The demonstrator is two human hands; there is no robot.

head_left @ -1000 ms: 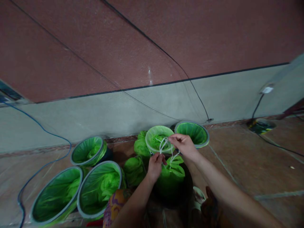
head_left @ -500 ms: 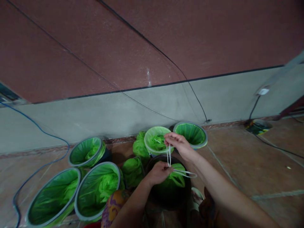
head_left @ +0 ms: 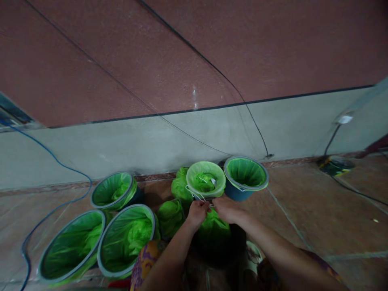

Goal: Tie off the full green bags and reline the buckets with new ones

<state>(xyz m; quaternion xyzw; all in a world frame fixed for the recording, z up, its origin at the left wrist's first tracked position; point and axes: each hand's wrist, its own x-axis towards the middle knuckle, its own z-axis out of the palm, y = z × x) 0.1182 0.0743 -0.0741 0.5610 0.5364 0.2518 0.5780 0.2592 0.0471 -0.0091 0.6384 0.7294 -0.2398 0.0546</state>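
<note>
My left hand [head_left: 198, 213] is closed in a pinch on a white cord [head_left: 197, 195], whose loop sticks out toward the pale green tub. Close beside it, my right hand [head_left: 226, 209] is also closed, its fingertips at the same cord where it meets the gathered top of a green mesh bag [head_left: 214, 231]. The bag stands up out of a dark bucket [head_left: 232, 246] between my knees. Exactly how the cord runs between the fingers is hidden.
Several green-lined buckets stand around: two at front left, including one bucket [head_left: 102, 238], a rear-left bucket [head_left: 93, 194], and a blue bucket [head_left: 239, 193] at right. A pale green tub [head_left: 190, 178] sits ahead, beside bunched green bags [head_left: 170, 216]. A blue cable [head_left: 60, 208] crosses the floor.
Both hands have come together over the dark bucket; the right moved down from above. The cord, stretched between them before, is now drawn in at the bag's gathered top, its loop pointing left.
</note>
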